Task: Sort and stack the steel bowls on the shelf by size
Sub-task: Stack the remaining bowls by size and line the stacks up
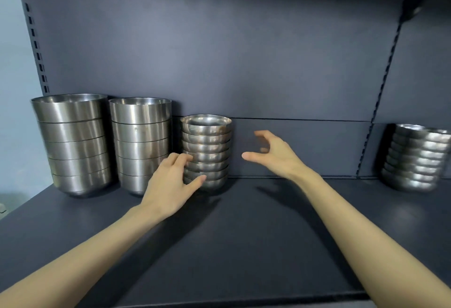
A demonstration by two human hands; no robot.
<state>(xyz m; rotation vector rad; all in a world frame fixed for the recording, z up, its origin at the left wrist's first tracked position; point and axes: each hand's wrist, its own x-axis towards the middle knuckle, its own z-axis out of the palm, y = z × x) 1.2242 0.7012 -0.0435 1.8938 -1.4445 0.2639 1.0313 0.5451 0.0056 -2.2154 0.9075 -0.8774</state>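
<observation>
Steel gleams along the dark shelf (244, 234). In the head view, the small-bowl stack (207, 146) stands upright, its axis vertical, against the left hand (168, 183), whose fingers curl round its lower left side with the thumb at the base. The right hand (273, 154) hangs spread and empty just right of the stack, not touching it. I'd guess it must close leftward to clasp the other side. Left of the left fingers stand a tall stack (73, 144) and a second tall stack (141, 141). A far stack (415, 158) sits well right of the right fingers. A tiny stamp (136, 129) on the second tall stack is unreadable.
</observation>
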